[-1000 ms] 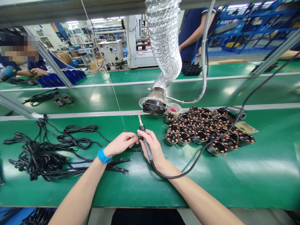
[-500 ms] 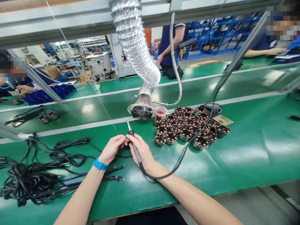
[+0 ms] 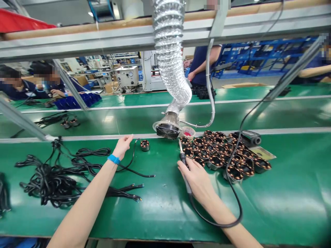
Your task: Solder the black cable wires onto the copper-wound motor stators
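hands now apart; lone wound ring [image 3: 145,148] shows on the counter [image 3: 165,213] between them

since the earlier frame the hands have separated: the right hand [image 3: 200,177] is over beside the packed wound rings [image 3: 214,166], and the left hand [image 3: 121,148] is near the far edge of the counter. the camera view has shifted as well.

position: the lone wound ring stands upright, its central axis vertical and its open end up. it lies just to the right of the left fingertips and slightly nearer the wearer, apart from them. the left hand is clearly the nearer one; the right is well off on the other side. a black lead [image 3: 133,151] curves up between the left hand and the ring, its upper end close to the ring; whether it is joined cannot be confirmed.

fingers: the left fingers [image 3: 126,138] are drawn together at the tips; whether anything thin is pinched there cannot be told. the right fingers are closed round the soldering iron [image 3: 183,157], whose long axis points away from the wearer, its tip just beside the nearest packed ring.

markings: no brand, label or writing is legible. a gauge box [image 3: 126,76] in the background has a dial, too small to read.
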### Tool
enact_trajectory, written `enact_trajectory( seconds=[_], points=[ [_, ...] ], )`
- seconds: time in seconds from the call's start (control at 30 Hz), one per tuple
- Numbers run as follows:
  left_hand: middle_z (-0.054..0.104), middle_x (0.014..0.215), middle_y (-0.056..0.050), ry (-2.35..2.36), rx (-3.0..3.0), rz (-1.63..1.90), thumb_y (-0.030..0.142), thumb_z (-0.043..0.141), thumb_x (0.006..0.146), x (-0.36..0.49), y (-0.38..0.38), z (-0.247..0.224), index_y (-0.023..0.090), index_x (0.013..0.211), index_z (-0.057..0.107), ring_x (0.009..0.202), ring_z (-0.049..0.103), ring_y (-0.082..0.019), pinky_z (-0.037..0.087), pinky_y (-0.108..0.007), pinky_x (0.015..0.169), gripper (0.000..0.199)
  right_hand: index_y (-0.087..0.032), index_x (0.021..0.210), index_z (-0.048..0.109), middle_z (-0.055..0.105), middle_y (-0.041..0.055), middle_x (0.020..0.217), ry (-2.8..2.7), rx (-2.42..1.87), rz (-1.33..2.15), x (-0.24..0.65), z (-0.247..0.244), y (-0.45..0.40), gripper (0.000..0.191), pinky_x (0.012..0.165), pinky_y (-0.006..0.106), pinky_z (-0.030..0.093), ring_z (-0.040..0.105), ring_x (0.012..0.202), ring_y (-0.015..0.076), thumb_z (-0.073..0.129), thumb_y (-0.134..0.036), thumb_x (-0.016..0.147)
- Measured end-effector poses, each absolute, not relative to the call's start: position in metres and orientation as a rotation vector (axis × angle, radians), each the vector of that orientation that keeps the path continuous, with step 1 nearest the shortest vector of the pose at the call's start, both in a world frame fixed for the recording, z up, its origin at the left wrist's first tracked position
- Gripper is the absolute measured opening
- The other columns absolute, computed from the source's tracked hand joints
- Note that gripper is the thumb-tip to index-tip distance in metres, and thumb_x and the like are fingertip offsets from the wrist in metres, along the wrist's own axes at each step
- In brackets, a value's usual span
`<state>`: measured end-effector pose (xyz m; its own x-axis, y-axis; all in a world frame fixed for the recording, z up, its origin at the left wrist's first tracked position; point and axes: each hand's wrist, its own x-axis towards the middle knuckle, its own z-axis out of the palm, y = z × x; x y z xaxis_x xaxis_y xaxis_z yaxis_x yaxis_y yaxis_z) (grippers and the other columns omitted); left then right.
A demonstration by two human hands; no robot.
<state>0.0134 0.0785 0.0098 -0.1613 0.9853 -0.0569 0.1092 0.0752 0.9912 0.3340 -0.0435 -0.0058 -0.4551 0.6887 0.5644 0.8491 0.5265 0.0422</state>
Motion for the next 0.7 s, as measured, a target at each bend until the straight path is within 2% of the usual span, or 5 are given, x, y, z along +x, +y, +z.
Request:
enact_trajectory(
  seconds=[0.13,0.23,0.4,0.5,0.7],
  points=[
    [0.057,0.080,-0.003,1.184,1.020,1.279,0.036,0.081,0.067,0.015,0.037,0.021,0.008,0.095,0.068,0.053,0.031,-0.003,0.023,-0.020,0.047,0.042,-0.017,0.113,0.060,0.059,0.0149,0.104,-2.296,-1.269,-0.417,0.344,-0.019,-0.046,0.025,0.079,0.040,0.052,0.059,0.089,0.0256,0.043,-0.015,0.094],
    [0.058,0.088,-0.005,1.144,1.105,1.181,0.035,0.069,0.081,0.027,-0.008,0.021,0.009,0.106,0.068,0.053,0.031,-0.004,0.023,-0.021,0.048,0.036,-0.016,0.114,0.058,0.057,0.0145,0.103,-2.283,-1.229,-0.370,0.341,-0.024,-0.047,0.026,0.083,0.042,0.050,0.057,0.092,0.0262,0.042,-0.013,0.093],
    [0.047,0.062,0.003,1.300,1.546,0.925,0.036,0.044,0.096,0.052,-0.054,0.012,0.015,0.112,0.065,0.055,0.039,-0.009,0.030,-0.023,0.054,0.034,-0.017,0.116,0.056,0.054,0.0146,0.112,-2.231,-1.243,-0.278,0.321,-0.023,-0.044,0.030,0.084,0.042,0.049,0.055,0.096,0.0273,0.048,-0.009,0.088],
    [0.043,0.059,0.006,1.429,1.752,0.817,0.034,0.053,0.091,0.057,-0.056,0.007,0.017,0.112,0.064,0.057,0.043,-0.011,0.033,-0.024,0.057,0.029,-0.019,0.119,0.053,0.052,0.0137,0.116,-2.238,-1.285,-0.123,0.305,-0.018,-0.045,0.040,0.086,0.041,0.048,0.054,0.098,0.0279,0.049,-0.004,0.082],
    [0.063,0.083,-0.004,1.483,1.972,0.740,0.024,0.051,0.090,0.073,-0.037,0.003,0.015,0.089,0.070,0.074,0.057,-0.016,0.040,-0.026,0.072,0.020,-0.023,0.119,0.050,0.051,0.0082,0.111,-2.169,-1.227,0.333,0.275,-0.007,-0.048,0.047,0.080,0.033,0.049,0.057,0.084,0.0191,0.042,0.001,0.079]
  ],
)
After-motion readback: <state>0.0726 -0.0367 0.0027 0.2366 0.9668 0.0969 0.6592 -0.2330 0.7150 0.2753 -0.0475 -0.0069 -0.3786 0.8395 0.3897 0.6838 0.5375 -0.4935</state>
